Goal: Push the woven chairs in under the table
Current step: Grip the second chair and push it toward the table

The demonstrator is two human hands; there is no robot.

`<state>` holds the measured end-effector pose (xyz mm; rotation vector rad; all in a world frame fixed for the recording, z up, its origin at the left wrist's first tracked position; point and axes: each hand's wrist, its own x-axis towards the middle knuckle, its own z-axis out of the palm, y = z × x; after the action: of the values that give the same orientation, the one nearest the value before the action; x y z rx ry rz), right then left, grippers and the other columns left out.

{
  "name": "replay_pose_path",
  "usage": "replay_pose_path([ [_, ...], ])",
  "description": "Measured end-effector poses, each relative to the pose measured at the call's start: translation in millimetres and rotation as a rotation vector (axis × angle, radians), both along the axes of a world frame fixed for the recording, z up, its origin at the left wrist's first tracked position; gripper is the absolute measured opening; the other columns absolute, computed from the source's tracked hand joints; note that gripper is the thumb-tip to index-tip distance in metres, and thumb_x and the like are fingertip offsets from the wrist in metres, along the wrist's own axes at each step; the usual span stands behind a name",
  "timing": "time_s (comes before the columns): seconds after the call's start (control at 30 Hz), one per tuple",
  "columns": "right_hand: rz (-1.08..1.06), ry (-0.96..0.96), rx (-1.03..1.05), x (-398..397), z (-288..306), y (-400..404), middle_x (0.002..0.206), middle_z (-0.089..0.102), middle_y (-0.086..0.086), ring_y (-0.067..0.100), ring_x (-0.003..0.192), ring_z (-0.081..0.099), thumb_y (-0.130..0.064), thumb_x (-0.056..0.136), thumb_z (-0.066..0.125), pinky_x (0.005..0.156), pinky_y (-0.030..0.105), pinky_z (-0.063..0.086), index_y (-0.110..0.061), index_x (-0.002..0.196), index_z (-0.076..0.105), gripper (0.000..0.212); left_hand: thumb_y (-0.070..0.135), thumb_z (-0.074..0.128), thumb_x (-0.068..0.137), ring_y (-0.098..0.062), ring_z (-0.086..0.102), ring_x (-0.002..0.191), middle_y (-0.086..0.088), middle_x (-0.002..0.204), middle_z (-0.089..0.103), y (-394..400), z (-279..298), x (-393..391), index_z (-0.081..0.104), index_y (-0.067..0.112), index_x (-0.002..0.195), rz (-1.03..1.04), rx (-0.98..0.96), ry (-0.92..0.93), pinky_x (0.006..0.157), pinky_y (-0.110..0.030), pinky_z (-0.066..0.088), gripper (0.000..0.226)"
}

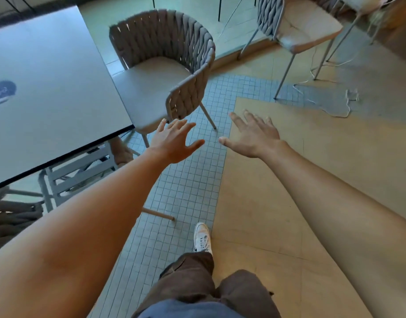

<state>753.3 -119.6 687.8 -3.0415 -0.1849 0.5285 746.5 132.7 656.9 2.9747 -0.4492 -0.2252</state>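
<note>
A grey woven chair [174, 42] with a pale seat cushion stands at the right side of the white table [55, 99], its seat front tucked partly under the table edge. Just below the chair's near arm, my left hand [174, 141] is stretched out with fingers spread, close to the woven arm and holding nothing. My right hand [254, 134] is open too, out over the floor to the right of the chair and apart from it. A dark woven chair back [11, 216] shows at the lower left, under the table edge.
A second woven chair [298, 26] stands at the upper right, away from the table. A white cable [335, 111] trails over the floor near it. A pale slatted chair [82, 171] sits under the table's near edge. My white shoe [202, 237] is on the tiled strip.
</note>
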Motion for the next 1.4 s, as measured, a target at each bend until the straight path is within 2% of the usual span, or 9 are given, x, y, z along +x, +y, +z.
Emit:
replay_pose_path([
  [0.43,0.113,-0.033,0.029,145,1,-16,0.170,0.002,0.006,0.029,0.154,0.007,-0.092,0.079,0.035,0.122,0.057,0.004,-0.039,0.160,0.000,0.103,0.073,0.035,0.093,-0.023,0.038,0.142,-0.002,0.153,0.043,-20,6,124,0.041,0.026,0.147,0.054,-0.026,-0.018,0.121,-0.051,0.013,0.072],
  [0.93,0.432,-0.018,0.024,344,-13,-74,0.170,-0.001,0.009,0.031,0.154,0.004,-0.091,0.078,0.034,0.121,0.059,0.004,-0.035,0.161,0.001,0.105,0.077,0.032,0.090,-0.023,0.035,0.144,-0.001,0.158,0.037,-90,-21,249,0.036,0.028,0.152,0.394,-0.031,0.061,0.123,-0.051,0.009,0.079],
  [1.2,0.558,-0.020,0.035,430,-29,-57,0.169,-0.008,0.008,0.029,0.155,-0.002,-0.092,0.078,0.035,0.122,0.059,0.002,-0.036,0.160,-0.008,0.108,0.073,0.035,0.092,-0.023,0.036,0.143,-0.004,0.156,0.040,-88,-35,303,0.037,0.029,0.149,0.492,-0.031,0.076,0.122,-0.053,0.012,0.072],
  [1.4,0.657,-0.003,0.000,501,-49,-32,0.169,-0.012,0.007,0.029,0.155,-0.004,-0.096,0.073,0.035,0.122,0.058,0.002,-0.036,0.159,-0.014,0.116,0.073,0.037,0.091,-0.023,0.030,0.147,-0.005,0.159,0.035,-71,-57,363,0.033,0.025,0.152,0.557,-0.043,0.135,0.123,-0.053,0.012,0.078],
])
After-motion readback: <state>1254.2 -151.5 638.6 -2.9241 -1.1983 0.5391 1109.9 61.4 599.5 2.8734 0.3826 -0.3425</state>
